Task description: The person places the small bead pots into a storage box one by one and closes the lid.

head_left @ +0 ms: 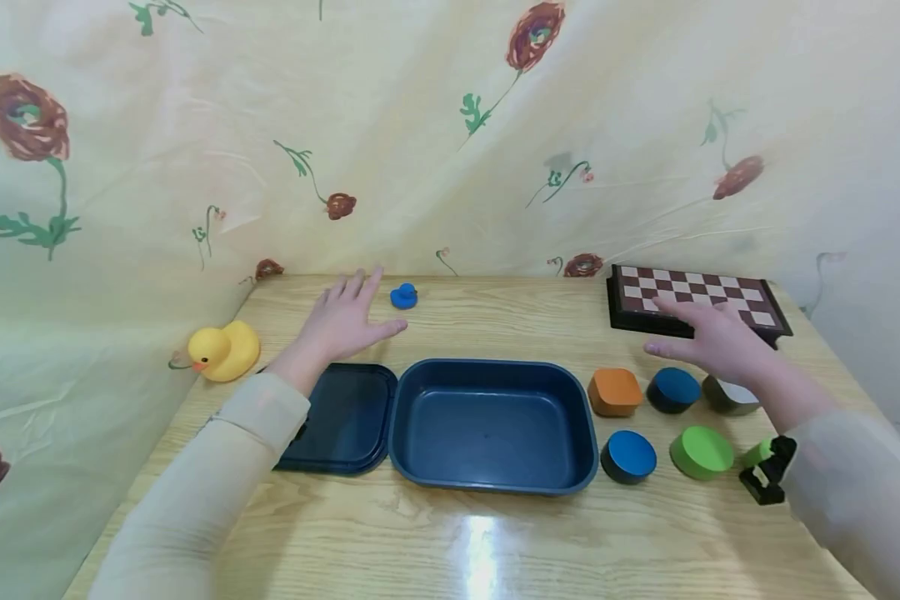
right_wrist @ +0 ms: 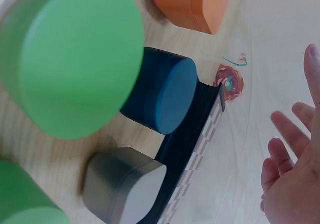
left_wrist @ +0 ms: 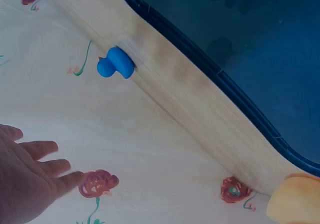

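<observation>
Both hands empty. I'm holding my left hand [head_left: 345, 321] in the air, just left of upper centre in the head view, fingers spread. I'm holding my right hand [head_left: 708, 333] at the right of the frame, fingers loose, gripping nothing. Both wrist views are showing my fingers apart from everything.

The blue duck [head_left: 403, 297] is sitting just right of my left fingers, near the table's back edge. The dark flat panel [head_left: 348, 421] is lying below that hand, left of centre, partly hidden by my sleeve. The dark blue tray [head_left: 495, 433] is sitting low centre, right beside the panel. The yellow duck [head_left: 223, 350] is resting at the left.

My right hand is overlapping the checkered board [head_left: 701, 293] in the picture. Below it, the orange block [head_left: 615, 392], dark blue piece [head_left: 673, 389], bright blue piece [head_left: 630, 456], white-topped piece [head_left: 731, 396] and green piece [head_left: 702, 452] are standing close together, lower right.

Risks, my read: dropping my right forearm would be knocking pieces over, since the cuff and black bracket [head_left: 776, 475] are hanging near them. A wide left thumb sweep could be nudging the blue duck into the cloth [head_left: 420, 167].
</observation>
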Available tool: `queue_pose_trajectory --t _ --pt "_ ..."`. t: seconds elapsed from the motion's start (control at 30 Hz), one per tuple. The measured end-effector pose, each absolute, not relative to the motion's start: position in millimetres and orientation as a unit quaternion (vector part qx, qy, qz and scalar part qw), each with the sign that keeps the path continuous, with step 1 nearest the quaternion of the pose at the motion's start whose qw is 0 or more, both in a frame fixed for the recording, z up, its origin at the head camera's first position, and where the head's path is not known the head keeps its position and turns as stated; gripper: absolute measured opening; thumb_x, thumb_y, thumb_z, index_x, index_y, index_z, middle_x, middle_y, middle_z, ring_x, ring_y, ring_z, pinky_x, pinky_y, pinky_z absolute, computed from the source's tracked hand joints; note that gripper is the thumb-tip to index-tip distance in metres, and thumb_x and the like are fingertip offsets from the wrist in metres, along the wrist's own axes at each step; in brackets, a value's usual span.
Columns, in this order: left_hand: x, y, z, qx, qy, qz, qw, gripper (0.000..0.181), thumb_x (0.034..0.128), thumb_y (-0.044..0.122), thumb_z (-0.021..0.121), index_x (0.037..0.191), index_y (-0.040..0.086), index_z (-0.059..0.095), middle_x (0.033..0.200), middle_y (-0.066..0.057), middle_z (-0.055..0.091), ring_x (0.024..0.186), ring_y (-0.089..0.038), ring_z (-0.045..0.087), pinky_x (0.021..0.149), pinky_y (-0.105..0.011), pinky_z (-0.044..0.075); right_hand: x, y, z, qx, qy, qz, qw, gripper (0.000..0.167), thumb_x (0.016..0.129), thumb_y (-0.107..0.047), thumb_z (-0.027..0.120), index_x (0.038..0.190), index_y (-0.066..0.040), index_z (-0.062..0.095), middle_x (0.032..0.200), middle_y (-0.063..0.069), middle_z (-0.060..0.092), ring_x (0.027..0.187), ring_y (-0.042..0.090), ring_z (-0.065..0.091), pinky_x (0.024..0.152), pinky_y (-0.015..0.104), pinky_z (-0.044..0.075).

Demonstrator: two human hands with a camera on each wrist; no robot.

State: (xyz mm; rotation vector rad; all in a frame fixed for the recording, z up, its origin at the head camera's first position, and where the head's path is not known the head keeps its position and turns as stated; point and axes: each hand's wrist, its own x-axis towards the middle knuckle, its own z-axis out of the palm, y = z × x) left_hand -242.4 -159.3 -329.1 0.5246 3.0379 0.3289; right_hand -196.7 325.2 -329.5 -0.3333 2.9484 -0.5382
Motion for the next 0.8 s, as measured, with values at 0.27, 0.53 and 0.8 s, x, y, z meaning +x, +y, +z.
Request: queue_pose_trajectory --t 0.27,0.53,0.8 --pt "-229.6 -159.5 -338.0 0.24 0.956 0.159 0.053 0.099 0.081 0.065 0.056 0.153 0.018 0.006 0.155 -0.011 0.014 0.139 -0.04 0.01 0.106 -0.06 0.011 -187.7 325.3 -341.8 -0.14 0.967 -0.197 0.076 0.08 0.082 -0.053 0.064 0.139 0.0 0.043 0.132 0.029 0.046 0.112 0.044 0.043 0.088 0.062 0.035" --pt "-213.2 -161.0 -348.4 0.257 0.94 0.201 0.098 0.101 0.0775 0.052 0.07 0.152 0.015 0.013 0.156 -0.005 0.014 0.138 -0.039 0.012 0.107 -0.057 0.013 -180.1 318.5 -349.6 -0.143 0.955 -0.227 0.124 0.079 0.083 -0.049 0.065 0.142 -0.004 0.038 0.136 0.022 0.045 0.11 0.042 0.032 0.081 0.058 0.037" --pt "-195.9 -158.8 -359.3 0.269 0.924 0.233 0.14 0.097 0.0787 0.049 0.07 0.152 0.017 0.016 0.155 -0.005 0.018 0.138 -0.036 0.015 0.104 -0.059 0.021 -179.9 316.8 -359.1 -0.176 0.947 -0.235 0.129 0.079 0.082 -0.047 0.067 0.14 -0.001 0.04 0.137 0.025 0.042 0.12 0.046 0.034 0.091 0.064 0.03"
